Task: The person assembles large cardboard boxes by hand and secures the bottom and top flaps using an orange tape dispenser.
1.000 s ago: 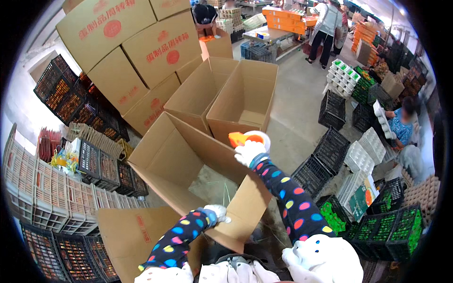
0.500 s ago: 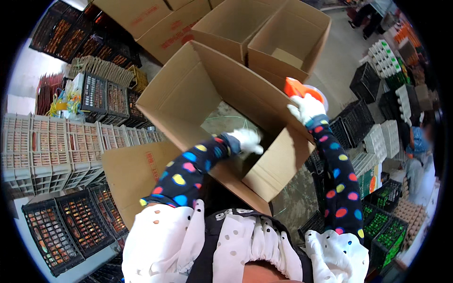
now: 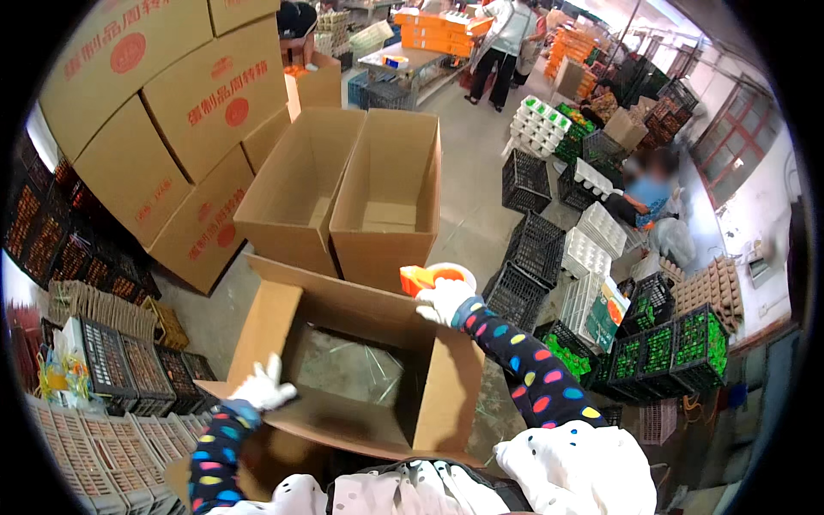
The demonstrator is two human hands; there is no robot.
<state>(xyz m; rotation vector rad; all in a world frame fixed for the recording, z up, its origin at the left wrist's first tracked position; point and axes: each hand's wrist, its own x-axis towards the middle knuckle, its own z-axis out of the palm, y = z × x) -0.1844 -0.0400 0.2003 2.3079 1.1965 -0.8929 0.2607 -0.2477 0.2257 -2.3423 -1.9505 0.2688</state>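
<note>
Left hand (image 3: pixel 264 386) — splayed, right hand (image 3: pixel 445 301) — outstretched

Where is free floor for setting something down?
Bare floor lies between the two far open boxes and black crates; a smaller patch, between the nearest box and yellow basket. Crates and egg trays crowd the right.
</note>
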